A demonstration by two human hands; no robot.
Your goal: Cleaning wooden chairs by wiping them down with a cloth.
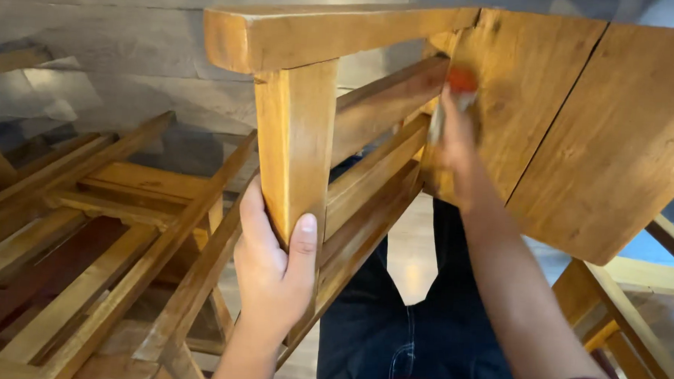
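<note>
Two hands work on one wooden chair (400, 132) tipped on its side across the person's lap, seen from the head camera. The left hand (273, 270) is clenched around a square chair leg (295, 146), fingers on the left face and thumb on the front face. The right hand (454, 145) grasps a small brush (453, 96) with an orange-red tip, pressed against the chair where a side rail (386, 101) meets the seat panel (582, 117); motion blur obscures the exact finger position. Dark trousers (391, 328) show beneath the chair. More wooden frames (85, 224) lie on the floor at left, well apart from the brush.
</note>
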